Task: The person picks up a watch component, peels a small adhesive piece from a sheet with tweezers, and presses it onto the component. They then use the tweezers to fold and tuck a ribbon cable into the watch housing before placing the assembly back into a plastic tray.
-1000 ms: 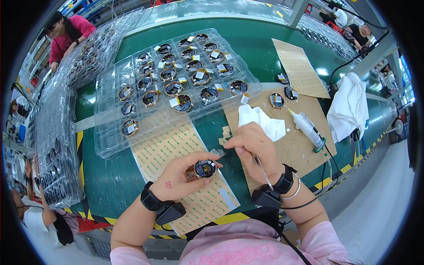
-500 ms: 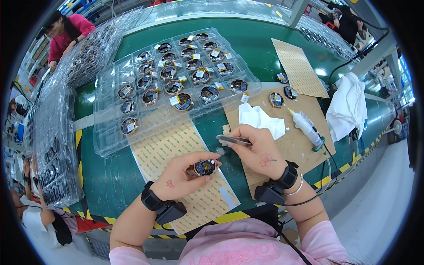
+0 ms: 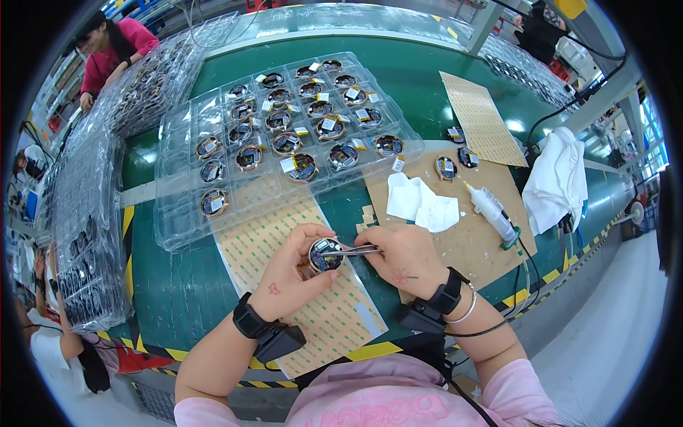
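Note:
Between the thumb and fingers of my left hand [image 3: 293, 274] is a round watch body [image 3: 326, 254], its dark inner electronics facing up. My right hand [image 3: 405, 260] pinches metal tweezers [image 3: 359, 250], whose tips lie over the face of the watch body. Whether the tips hold anything is too small to tell. Both hands are above a tan adhesive sheet [image 3: 284, 228] with rows of green print. Beyond them, a clear plastic tray [image 3: 178, 178] carries several similar watch bodies with small white and yellow tabs.
On the right, a brown board [image 3: 484, 242] bears white wipes [image 3: 435, 213], a glue syringe [image 3: 492, 213] and a loose watch body [image 3: 446, 168]. A white cloth [image 3: 558, 181] lies farther right. Stacked clear trays [image 3: 82, 213] stand left; a co-worker in pink [image 3: 114, 50] is beyond.
My right hand has moved left and down, bringing the tweezers over the watch body. My left hand has raised the watch body slightly and turned its inside more upward.

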{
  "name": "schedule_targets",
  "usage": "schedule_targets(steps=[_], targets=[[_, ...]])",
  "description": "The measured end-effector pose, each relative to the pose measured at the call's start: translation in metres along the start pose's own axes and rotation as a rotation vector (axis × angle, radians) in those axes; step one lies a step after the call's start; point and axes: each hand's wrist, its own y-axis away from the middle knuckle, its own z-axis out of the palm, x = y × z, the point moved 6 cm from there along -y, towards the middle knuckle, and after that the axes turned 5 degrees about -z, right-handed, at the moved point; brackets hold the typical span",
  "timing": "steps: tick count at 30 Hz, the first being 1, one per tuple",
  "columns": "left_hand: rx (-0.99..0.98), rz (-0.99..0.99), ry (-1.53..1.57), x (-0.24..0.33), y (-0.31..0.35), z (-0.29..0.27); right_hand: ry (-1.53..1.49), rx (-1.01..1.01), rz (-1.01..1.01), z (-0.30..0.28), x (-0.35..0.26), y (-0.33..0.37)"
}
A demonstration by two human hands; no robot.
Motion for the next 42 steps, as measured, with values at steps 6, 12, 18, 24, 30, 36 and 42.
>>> schedule_targets(steps=[6,12,18,24,30,36,42], targets=[[-0.029,0.051,0.013,0.000,-0.001,0.005,-0.262,0.188,0.004,-0.008,0.010,0.004],[-0.039,0.068,0.007,0.004,0.000,0.006,-0.695,0.184,0.133,-0.011,0.012,0.005],[-0.162,0.071,0.231,0.011,0.001,0.007,-0.912,0.221,0.145,-0.007,0.014,0.008],[-0.184,0.065,0.491,0.010,0.001,0.013,-0.321,0.280,-0.306,-0.010,-0.031,0.009],[-0.255,0.061,0.480,0.010,0.007,0.020,-0.093,0.127,-0.335,-0.006,-0.053,0.005],[-0.284,0.112,0.484,0.009,0.006,0.021,-0.019,0.202,-0.348,-0.008,-0.058,0.009],[-0.242,0.068,0.347,0.002,0.005,0.019,-0.094,0.343,-0.349,-0.012,-0.050,0.011]])
